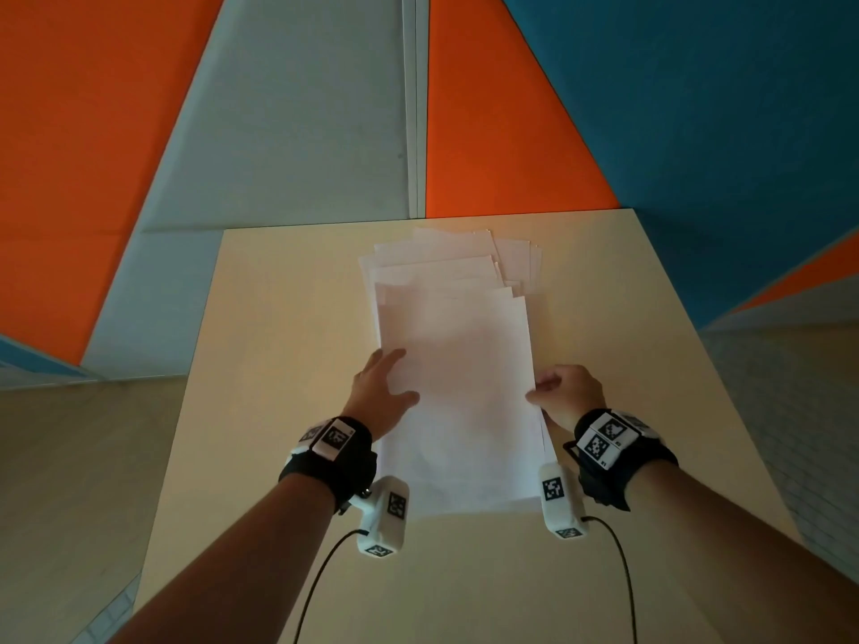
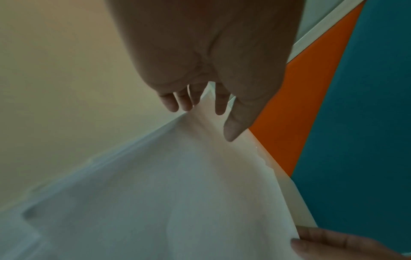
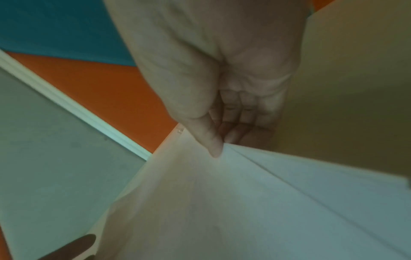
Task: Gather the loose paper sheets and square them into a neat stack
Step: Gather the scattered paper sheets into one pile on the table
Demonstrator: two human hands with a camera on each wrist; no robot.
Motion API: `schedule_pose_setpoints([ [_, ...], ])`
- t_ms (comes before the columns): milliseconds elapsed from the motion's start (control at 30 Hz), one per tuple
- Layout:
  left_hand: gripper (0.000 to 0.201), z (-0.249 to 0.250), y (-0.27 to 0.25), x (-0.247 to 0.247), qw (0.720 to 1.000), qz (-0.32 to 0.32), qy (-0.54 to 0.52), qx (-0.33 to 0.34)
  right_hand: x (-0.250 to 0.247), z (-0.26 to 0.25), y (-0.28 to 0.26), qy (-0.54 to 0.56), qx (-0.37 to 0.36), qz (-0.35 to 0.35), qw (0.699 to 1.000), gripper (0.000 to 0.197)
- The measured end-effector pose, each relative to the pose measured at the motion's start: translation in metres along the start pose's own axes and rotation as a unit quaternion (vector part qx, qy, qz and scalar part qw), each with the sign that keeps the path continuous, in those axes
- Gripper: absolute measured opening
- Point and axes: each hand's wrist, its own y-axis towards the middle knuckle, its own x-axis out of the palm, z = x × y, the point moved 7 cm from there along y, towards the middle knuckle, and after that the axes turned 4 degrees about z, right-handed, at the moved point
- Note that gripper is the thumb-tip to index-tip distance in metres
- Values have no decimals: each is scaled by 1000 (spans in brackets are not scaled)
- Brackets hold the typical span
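**Paper half gathered, far sheets still fanned**

Nearest the tabletop's (image 1: 288, 318) front edge, the sheaf of white paper sheets (image 1: 458, 388) lies along the middle of the top, its near end fairly even. The left hand (image 1: 383, 395) lies spread on the left long edge, fingers relaxed, gripping nothing. The right hand (image 1: 564, 397) pinches the right long edge, thumb on top, fingers curled beneath. Farther off, near the back edge, the sheets splay out of line. Thin paper like this looks light, limp and slippery sheet on sheet; I'd take it by both long edges, loosely, so the sheets can slide level.
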Motion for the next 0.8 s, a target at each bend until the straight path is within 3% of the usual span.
schedule_pose_setpoints([
  [167, 73, 12, 22, -13, 999, -25, -26, -15, -7, -21, 18, -6, -36, 13, 999, 29],
  [400, 65, 2, 39, -21, 990, 30, -67, -120, -7, -37, 47, -81, 2, 3, 997, 15],
  [533, 68, 3, 44, -14, 984, 15, -127, -123, 2, -45, 54, -76, -6, -4, 997, 25],
  [633, 65, -2, 47, -17, 976, 29, -167, -134, 5, -46, 55, -82, -10, -27, 996, 13],
  [733, 68, -5, 48, -21, 977, 39, -156, -137, 0, -42, 57, -73, -3, -18, 997, 10],
  [800, 71, -1, 49, -20, 981, 35, -140, -131, 0, -44, 57, -69, -3, -16, 997, 19],
])
